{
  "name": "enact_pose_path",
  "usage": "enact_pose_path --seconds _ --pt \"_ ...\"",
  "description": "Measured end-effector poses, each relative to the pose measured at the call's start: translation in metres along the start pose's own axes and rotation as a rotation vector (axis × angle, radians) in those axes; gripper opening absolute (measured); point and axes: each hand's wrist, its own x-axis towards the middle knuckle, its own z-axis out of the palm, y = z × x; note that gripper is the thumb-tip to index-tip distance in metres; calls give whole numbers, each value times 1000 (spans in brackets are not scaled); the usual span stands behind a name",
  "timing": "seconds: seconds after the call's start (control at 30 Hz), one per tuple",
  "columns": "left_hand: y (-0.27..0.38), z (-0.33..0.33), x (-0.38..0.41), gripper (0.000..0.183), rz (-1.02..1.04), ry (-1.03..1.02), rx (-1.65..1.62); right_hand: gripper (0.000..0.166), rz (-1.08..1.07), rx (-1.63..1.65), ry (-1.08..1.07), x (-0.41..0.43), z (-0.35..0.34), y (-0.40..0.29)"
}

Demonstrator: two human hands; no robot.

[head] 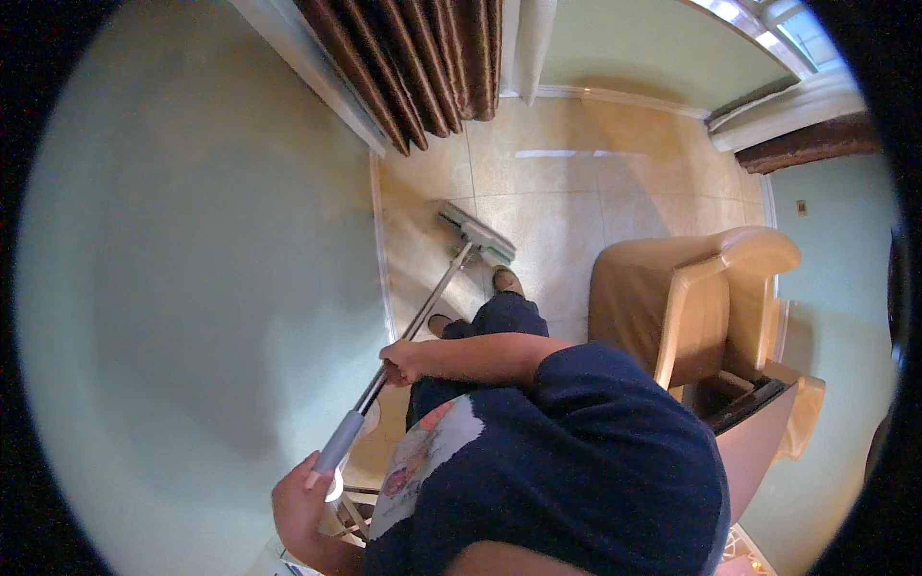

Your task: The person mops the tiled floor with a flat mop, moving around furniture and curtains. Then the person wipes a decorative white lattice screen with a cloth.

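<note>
A mop with a long metal pole slants across the view. Its wide, flat head lies on the tiled floor beyond my shoes. My right hand is closed around the middle of the pole, with the forearm reaching across my body. At the lower left, my left hand grips the grey sleeve at the handle's upper end. The mop head is slightly blurred, and its underside is hidden. One shoe is close beside the head; the other shoe is near the pole.
A pale green wall with a white baseboard runs along the left. Brown curtains hang ahead to the floor. A tan leather chair stands at right, beside a table. Partly hidden items are behind my left forearm.
</note>
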Motion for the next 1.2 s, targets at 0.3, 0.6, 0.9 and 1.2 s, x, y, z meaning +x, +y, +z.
enact_pose_path --seconds 0.3,0.6,0.9,1.2 --pt "90 -5 -9 51 288 -54 30 7 -309 635 64 -84 -47 -21" --pt "265 175 65 44 661 -261 88 12 -763 696 597 -173 -311 -62" --pt "331 278 95 53 753 -400 259 27 -798 567 852 -182 -418 -38" --pt "214 186 94 54 672 -313 302 28 -688 397 785 -116 -329 -20"
